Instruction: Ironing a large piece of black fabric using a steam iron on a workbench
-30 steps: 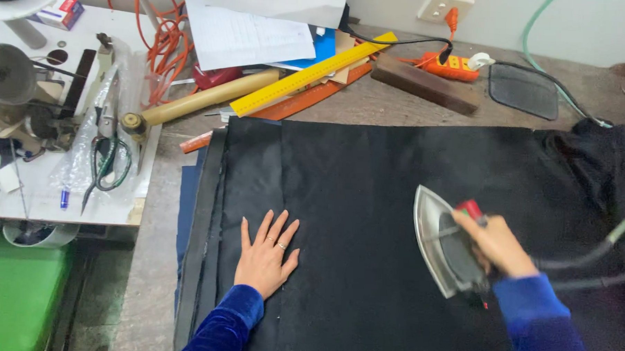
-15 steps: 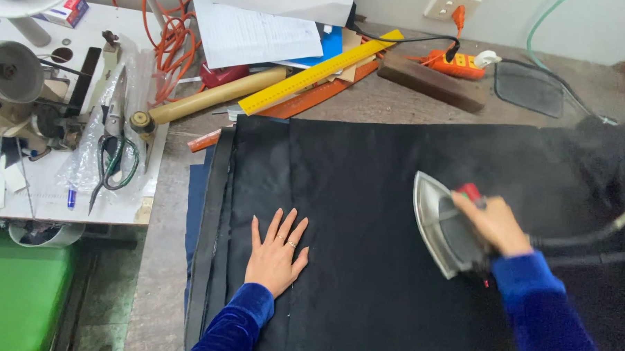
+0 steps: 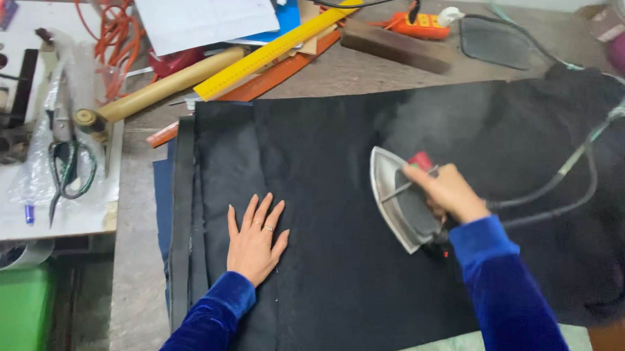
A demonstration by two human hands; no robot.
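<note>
On the worktable (image 3: pixel 138 211), black fabric (image 3: pixel 340 169) lies spread out, and your left hand (image 3: pixel 255 239) rests flat on it near its left edge, fingers spread, gripping nothing. Your right hand (image 3: pixel 447 190) is closed around the handle of the steam iron (image 3: pixel 398 199), which sits on the cloth right of centre, its cord (image 3: pixel 569 167) trailing right. Scissors (image 3: pixel 67 170) lie well apart on the left.

I found a tailoring workshop. Black cloth (image 3: pixel 339 218) lay spread across the desk (image 3: pixel 136 273), a steam iron (image 3: pixel 398 199) stood on it, and a yellow ruler (image 3: pixel 275 49), scissors (image 3: pixel 67 174) and paper patterns (image 3: pixel 200 16) lay alongside.
</note>
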